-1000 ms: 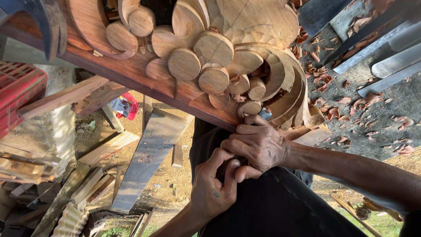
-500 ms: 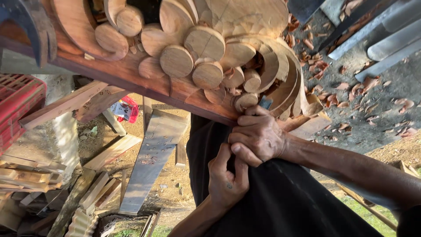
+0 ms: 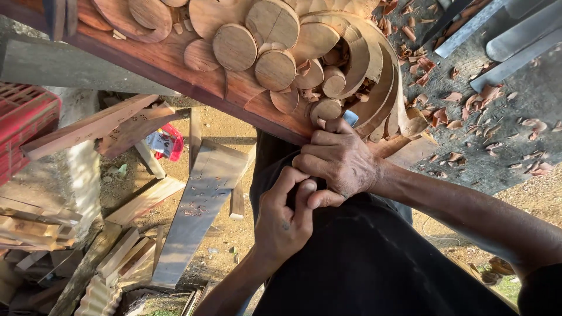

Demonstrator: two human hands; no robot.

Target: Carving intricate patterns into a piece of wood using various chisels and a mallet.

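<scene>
At the carving's (image 3: 275, 64) lower edge, my right hand (image 3: 339, 161) is fisted around a chisel (image 3: 350, 117), its blade barely showing. Below it, my left hand (image 3: 284, 219) pinches the hidden handle end, touching my right thumb.

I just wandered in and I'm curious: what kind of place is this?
Most likely an open-air woodcarving workshop. A carved wooden panel with round discs lies on the bench, wood shavings are scattered beside it, and offcut planks lie on the dirt ground below.
</scene>
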